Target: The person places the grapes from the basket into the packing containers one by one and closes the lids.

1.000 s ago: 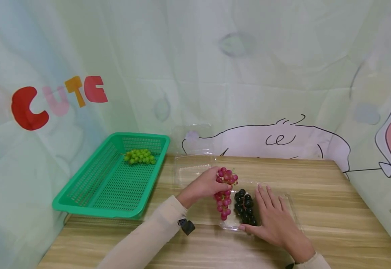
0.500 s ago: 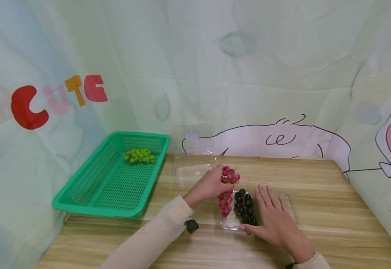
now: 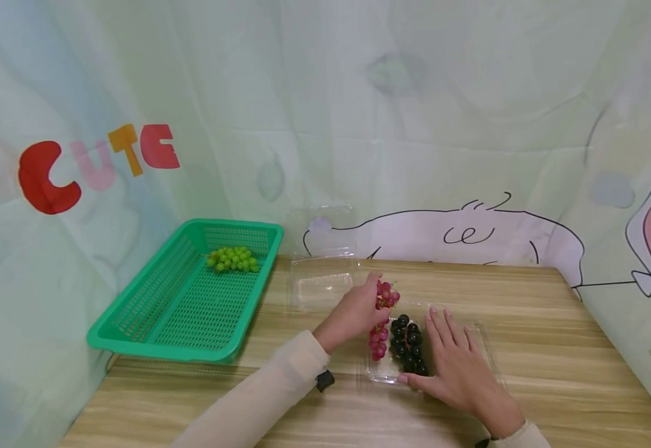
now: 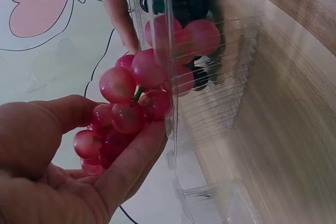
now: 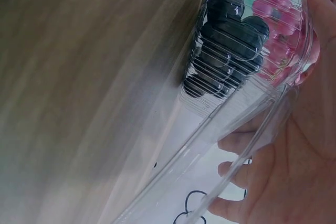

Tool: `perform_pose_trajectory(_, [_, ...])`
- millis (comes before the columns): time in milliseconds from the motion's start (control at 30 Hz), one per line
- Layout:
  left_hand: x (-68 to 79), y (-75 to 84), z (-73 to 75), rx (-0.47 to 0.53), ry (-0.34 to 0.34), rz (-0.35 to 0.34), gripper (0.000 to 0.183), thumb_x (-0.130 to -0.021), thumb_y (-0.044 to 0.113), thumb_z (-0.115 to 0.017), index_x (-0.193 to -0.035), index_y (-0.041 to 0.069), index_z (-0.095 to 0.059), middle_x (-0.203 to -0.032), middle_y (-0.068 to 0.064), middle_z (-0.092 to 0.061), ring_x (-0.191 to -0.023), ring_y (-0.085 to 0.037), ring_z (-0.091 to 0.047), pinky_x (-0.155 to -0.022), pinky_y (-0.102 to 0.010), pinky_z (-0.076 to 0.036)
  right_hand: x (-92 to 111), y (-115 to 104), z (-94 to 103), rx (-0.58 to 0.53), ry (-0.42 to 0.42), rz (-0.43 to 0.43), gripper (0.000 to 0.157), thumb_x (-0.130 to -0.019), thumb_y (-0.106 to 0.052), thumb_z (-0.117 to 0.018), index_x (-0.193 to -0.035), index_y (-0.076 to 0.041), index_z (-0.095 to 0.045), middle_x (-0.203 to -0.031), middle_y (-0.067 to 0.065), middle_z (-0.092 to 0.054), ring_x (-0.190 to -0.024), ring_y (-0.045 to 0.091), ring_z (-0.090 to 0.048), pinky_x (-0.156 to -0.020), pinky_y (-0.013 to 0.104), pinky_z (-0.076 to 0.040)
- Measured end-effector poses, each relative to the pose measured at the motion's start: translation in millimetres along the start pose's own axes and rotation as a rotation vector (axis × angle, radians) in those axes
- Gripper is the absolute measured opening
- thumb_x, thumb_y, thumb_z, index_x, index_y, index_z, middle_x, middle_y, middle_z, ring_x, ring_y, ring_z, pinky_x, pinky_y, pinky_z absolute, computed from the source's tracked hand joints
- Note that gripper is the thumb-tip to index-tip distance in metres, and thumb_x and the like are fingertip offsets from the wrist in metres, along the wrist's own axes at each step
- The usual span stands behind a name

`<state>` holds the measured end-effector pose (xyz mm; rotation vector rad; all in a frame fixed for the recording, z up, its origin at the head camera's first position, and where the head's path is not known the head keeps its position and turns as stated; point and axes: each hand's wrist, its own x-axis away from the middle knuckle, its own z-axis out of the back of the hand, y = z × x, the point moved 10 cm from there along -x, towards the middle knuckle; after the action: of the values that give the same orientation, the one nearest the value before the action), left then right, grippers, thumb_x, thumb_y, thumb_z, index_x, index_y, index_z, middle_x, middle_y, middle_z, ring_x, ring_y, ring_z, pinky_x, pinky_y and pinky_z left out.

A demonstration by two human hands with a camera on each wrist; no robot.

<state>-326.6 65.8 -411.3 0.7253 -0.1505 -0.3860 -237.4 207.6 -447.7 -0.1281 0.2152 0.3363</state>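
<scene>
A bunch of red grapes (image 3: 379, 344) is gripped by my left hand (image 3: 353, 314), its thumb and fingers around the upper part in the left wrist view. The bunch's lower end dips inside the near left side of a clear plastic clamshell box (image 3: 383, 379). Beside it in the box lies a bunch of black grapes (image 3: 406, 343). My right hand (image 3: 462, 370) lies with straight fingers over the box's right part, thumb by its front rim. Seen from the right wrist, the clear lid (image 5: 181, 166) folds out beneath that palm (image 5: 294, 171).
A green plastic basket (image 3: 227, 323) stands at the left with a bunch of green grapes (image 3: 233, 260) at its far end. Behind my left hand is a second clear box (image 3: 325, 289), lid raised against the curtain (image 3: 325, 124). The wood-grain table (image 3: 572, 367) extends to the right.
My left hand has shifted a little to the right with the red grapes, and the bunch sits slightly lower behind the hand. The right hand stays in place.
</scene>
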Motion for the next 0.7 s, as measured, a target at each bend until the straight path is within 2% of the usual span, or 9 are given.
perform_pose_trajectory(100, [0.5, 3.5, -2.0, -0.040, -0.003, -0.013, 0.073, -0.094, 0.016, -0.073, -0.154, 0.011, -0.032, -0.068, -0.003, -0.058, -0.050, -0.012, -0.052, -0.042, -0.022, -0.042, 0, 1, -1.3, -0.003, -0.010, -0.005, 0.121, -0.078, -0.087, -0.053, -0.155, 0.004, -0.033, -0.163, 0.020, -0.030, -0.150, 0.044, -0.025, -0.114, 0.068, -0.028])
perform_pose_trajectory(200, [0.9, 6.7, -3.9, -0.082, -0.009, -0.027, 0.065, -0.095, 0.017, -0.073, -0.151, 0.012, -0.039, -0.074, -0.003, -0.060, -0.054, -0.011, -0.054, -0.044, -0.021, -0.044, 0, 1, -1.8, -0.007, -0.008, -0.005, 0.121, -0.079, -0.087, -0.054, -0.155, 0.004, -0.033, -0.163, 0.021, -0.030, -0.150, 0.044, -0.025, -0.114, 0.068, -0.028])
perform_pose_trajectory(333, [1.6, 9.1, -5.7, -0.100, -0.012, -0.022, 0.060, -0.095, 0.019, -0.073, -0.146, 0.008, -0.044, -0.082, -0.004, -0.062, -0.056, -0.011, -0.057, -0.044, -0.020, -0.045, 1, 2, -2.6, -0.004, -0.008, -0.005, 0.121, -0.079, -0.087, -0.053, -0.155, 0.004, -0.033, -0.163, 0.021, -0.030, -0.150, 0.044, -0.025, -0.115, 0.067, -0.028])
perform_pose_trajectory(700, [0.9, 12.7, -10.2, -0.117, 0.018, -0.031, 0.048, -0.095, 0.015, -0.072, -0.134, 0.001, -0.048, -0.072, -0.002, -0.057, -0.050, -0.008, -0.054, -0.040, -0.017, -0.042, 0, 1, -1.7, -0.006, -0.018, -0.004, 0.121, -0.079, -0.087, -0.053, -0.155, 0.004, -0.032, -0.163, 0.021, -0.030, -0.151, 0.044, -0.025, -0.114, 0.068, -0.028])
